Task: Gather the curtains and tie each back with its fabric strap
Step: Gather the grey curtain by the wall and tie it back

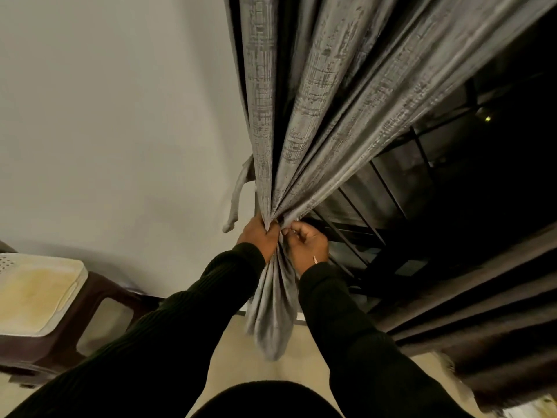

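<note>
A grey patterned curtain (313, 110) hangs from the top of the view and is bunched into a tight neck at mid-height. My left hand (259, 235) grips that bunch from the left side. My right hand (307, 244) pinches the folds from the right, fingers curled into the fabric. Below the hands the curtain's tail (271, 315) hangs loose toward the floor. A grey fabric strap (238, 197) dangles against the wall just left of the bunch, apart from both hands.
A plain white wall (114, 131) fills the left. A brown plastic chair with a cream cushion (45, 297) stands at the lower left. Right of the curtain is a dark window with metal bars (376, 212). A second dark curtain (482, 327) hangs at the lower right.
</note>
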